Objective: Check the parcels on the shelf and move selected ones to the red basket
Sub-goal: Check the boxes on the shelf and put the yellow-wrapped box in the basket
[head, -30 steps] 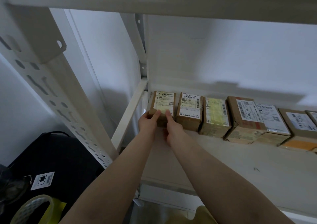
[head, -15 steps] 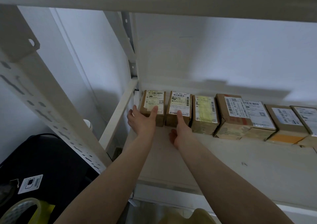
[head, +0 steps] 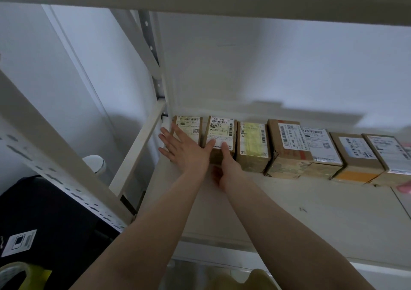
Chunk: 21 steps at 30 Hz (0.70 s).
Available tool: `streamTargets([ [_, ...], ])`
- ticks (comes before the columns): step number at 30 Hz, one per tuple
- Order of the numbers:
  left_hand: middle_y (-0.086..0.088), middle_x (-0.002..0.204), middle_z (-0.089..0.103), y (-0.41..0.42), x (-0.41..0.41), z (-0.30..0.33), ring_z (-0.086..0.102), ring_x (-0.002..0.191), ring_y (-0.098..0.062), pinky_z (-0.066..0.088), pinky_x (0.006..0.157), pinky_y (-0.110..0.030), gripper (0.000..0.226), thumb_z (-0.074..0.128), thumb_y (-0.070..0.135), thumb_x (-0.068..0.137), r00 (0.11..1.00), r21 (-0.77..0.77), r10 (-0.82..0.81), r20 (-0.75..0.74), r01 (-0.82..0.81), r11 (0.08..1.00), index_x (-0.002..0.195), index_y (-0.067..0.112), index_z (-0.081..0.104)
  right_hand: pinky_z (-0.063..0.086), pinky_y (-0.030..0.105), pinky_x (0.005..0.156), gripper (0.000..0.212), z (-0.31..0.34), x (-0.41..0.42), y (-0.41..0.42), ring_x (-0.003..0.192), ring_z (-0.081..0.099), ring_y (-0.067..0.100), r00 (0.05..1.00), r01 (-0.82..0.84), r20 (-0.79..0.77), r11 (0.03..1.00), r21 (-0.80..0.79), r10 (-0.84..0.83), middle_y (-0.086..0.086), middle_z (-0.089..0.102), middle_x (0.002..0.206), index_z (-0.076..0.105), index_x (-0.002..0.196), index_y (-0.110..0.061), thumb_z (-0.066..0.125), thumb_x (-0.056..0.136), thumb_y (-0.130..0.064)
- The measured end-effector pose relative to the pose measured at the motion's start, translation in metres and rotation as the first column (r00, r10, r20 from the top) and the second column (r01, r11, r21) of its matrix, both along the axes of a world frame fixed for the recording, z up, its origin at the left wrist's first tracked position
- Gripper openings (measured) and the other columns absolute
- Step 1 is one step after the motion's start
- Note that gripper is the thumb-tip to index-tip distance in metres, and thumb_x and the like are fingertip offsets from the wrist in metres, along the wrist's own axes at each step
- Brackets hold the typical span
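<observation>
Seven brown cardboard parcels with white shipping labels stand in row at back of white metal shelf (head: 289,212), labels up, likely for easy reading. Left hand (head: 185,154), fingers spread flat, rests on first parcel (head: 189,126), leftmost. Right hand (head: 224,169) touches second parcel (head: 222,131) just right of first; fingers partly hidden, grasp unclear. Red basket not visible.

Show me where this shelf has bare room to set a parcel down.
Free: the shelf board in front of the parcel row, right of the right hand. Crowded: the back, where parcels stand side by side, and the left end under the left hand.
</observation>
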<state>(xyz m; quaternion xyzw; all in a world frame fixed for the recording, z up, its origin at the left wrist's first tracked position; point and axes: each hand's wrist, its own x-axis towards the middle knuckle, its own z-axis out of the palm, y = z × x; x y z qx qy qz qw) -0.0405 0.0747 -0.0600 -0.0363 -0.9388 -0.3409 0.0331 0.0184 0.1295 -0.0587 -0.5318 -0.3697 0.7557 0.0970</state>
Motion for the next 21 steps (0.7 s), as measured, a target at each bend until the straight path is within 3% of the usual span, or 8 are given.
streamTargets([
  [5, -0.019, 0.161, -0.015, -0.008, 0.009, -0.004, -0.018, 0.148, -0.033, -0.011, 0.117, -0.054, 0.128, 0.064, 0.072, 0.070, 1.000, 0.022, -0.001, -0.019, 0.001, 1.000, 0.154, 0.009, -0.010, 0.058, 0.043, 0.090, 0.056, -0.007, 0.010, 0.001, 0.102, 0.067, 0.030, 0.999, -0.032, -0.018, 0.999, 0.001, 0.032, 0.012, 0.067, 0.096, 0.058, 0.089, -0.010, 0.071, 0.077, -0.063],
  [8, -0.018, 0.161, -0.014, -0.013, 0.016, -0.008, -0.017, 0.149, -0.033, -0.010, 0.118, -0.054, 0.127, 0.065, 0.072, 0.069, 0.999, 0.053, 0.009, -0.031, -0.007, 0.999, 0.155, 0.010, -0.007, 0.058, 0.039, 0.086, 0.057, -0.012, 0.017, -0.003, 0.103, 0.067, 0.027, 0.999, -0.032, -0.042, 0.999, 0.011, 0.032, 0.011, 0.068, 0.095, 0.064, 0.097, -0.007, 0.073, 0.077, -0.059],
  [11, -0.019, 0.161, -0.008, -0.019, 0.024, -0.014, -0.010, 0.149, -0.034, -0.005, 0.119, -0.055, 0.125, 0.068, 0.071, 0.067, 0.998, 0.078, 0.029, -0.053, -0.025, 0.997, 0.155, 0.013, 0.001, 0.059, 0.033, 0.071, 0.052, -0.017, 0.025, -0.006, 0.095, 0.069, 0.026, 0.998, -0.010, -0.062, 0.998, 0.055, 0.013, 0.008, 0.069, 0.089, 0.067, 0.103, -0.005, 0.076, 0.079, -0.051],
  [14, -0.019, 0.159, 0.002, -0.022, 0.033, -0.019, 0.003, 0.148, -0.036, 0.004, 0.119, -0.056, 0.119, 0.074, 0.068, 0.061, 0.994, 0.150, 0.088, -0.058, -0.078, 0.986, 0.151, 0.019, 0.012, 0.050, 0.026, 0.057, 0.048, -0.019, 0.034, -0.013, 0.082, 0.067, 0.020, 0.998, 0.019, -0.058, 0.992, 0.128, -0.012, 0.006, 0.070, 0.092, 0.066, 0.108, -0.006, 0.076, 0.082, -0.045],
  [17, -0.018, 0.151, 0.022, -0.025, 0.045, -0.023, 0.023, 0.141, -0.037, 0.015, 0.118, -0.049, 0.112, 0.081, 0.061, 0.056, 0.984, 0.230, 0.178, -0.004, -0.173, 0.958, 0.141, 0.012, 0.028, 0.058, 0.035, 0.075, 0.061, -0.023, 0.039, -0.019, 0.095, 0.070, 0.022, 0.991, 0.078, -0.115, 0.989, 0.126, -0.063, 0.009, 0.072, 0.110, 0.058, 0.126, -0.005, 0.081, 0.079, -0.036],
  [21, -0.012, 0.128, 0.045, -0.028, 0.052, -0.029, 0.040, 0.123, -0.032, 0.031, 0.106, -0.040, 0.087, 0.085, 0.048, 0.061, 0.984, 0.322, 0.156, 0.083, -0.174, 0.931, 0.124, 0.005, 0.043, 0.053, 0.048, 0.097, 0.063, -0.020, 0.046, -0.025, 0.104, 0.065, 0.025, 0.970, 0.174, -0.195, 0.974, 0.142, -0.145, 0.007, 0.063, 0.116, 0.042, 0.133, -0.004, 0.079, 0.082, -0.012],
])
